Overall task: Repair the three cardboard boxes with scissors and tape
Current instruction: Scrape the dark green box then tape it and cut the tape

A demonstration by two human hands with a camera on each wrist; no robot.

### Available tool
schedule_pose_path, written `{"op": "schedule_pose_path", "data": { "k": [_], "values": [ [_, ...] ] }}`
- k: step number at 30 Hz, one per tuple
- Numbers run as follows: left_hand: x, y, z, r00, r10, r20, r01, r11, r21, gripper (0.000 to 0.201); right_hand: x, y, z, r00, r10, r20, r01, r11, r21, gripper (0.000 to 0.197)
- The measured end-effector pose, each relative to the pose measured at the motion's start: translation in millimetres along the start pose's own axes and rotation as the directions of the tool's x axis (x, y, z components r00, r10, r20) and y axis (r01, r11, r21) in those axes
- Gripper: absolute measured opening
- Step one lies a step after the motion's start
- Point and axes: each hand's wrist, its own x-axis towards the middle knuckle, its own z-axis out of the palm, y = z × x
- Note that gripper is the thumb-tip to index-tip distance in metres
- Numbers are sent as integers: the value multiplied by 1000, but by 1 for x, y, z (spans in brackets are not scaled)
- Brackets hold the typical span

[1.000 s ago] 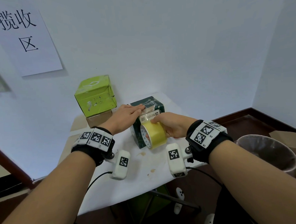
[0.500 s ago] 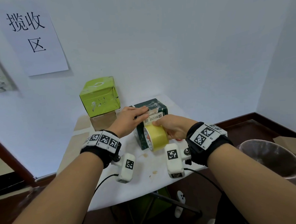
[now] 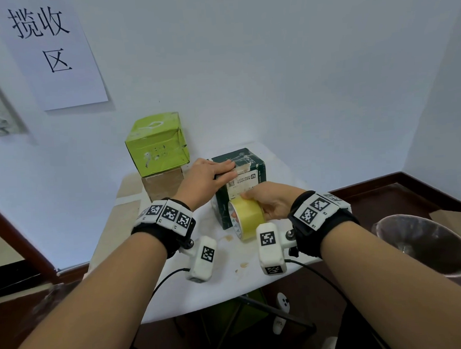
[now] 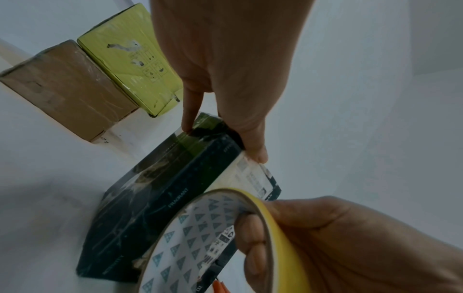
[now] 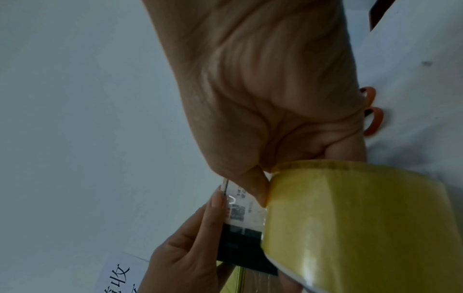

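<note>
A dark green box stands on the white table. My left hand lies on its top with straight fingers, pressing down a clear tape strip at the front edge. In the left wrist view the left fingers reach the box's label edge. My right hand grips the yellow tape roll against the box's front face, thumb on the roll's outside and fingers inside the core. Orange scissors handles lie on the table behind the right hand.
A light green box sits on a brown cardboard box at the table's back left, by the wall. A lined waste bin stands on the floor to the right. A paper sign hangs on the wall.
The right hand has drawn the tape roll a little lower down the box's front. The left hand stays pressed on the box top.
</note>
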Motion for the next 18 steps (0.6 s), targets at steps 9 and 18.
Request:
{"op": "schedule_pose_path", "data": {
  "k": [9, 18],
  "values": [
    [-4, 12, 2, 997, -36, -69, 41, 996, 76, 49, 4, 1, -2, 1000, -28, -4, 28, 999, 24, 14],
    [-8, 20, 3, 994, -44, -102, 47, 998, 32, 46, 13, 6, -16, 991, -98, -91, 83, 984, -159, 26]
  ]
}}
